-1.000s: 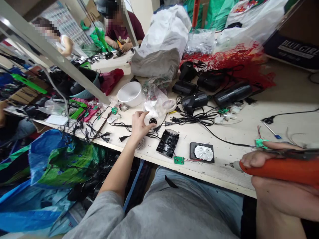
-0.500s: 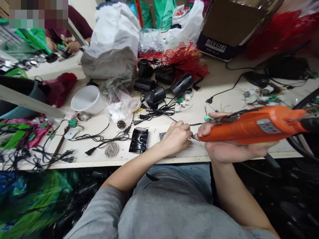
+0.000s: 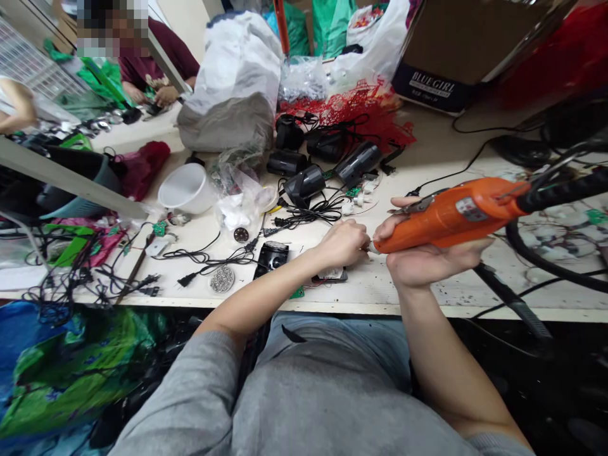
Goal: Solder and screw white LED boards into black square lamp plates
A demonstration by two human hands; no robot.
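My right hand [image 3: 430,256] has its fingers [image 3: 396,218] clamped around an orange electric screwdriver [image 3: 451,215]. Its tip meets my left hand [image 3: 339,244], whose fingers [image 3: 356,244] curl together over something small I can't make out, just above the desk [image 3: 380,288], near a black plastic housing [image 3: 272,258].

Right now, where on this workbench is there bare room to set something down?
Bare board lies between the red netting and the thin black cord, and under the orange electric screwdriver. It's crowded around the left hand, among black cords.
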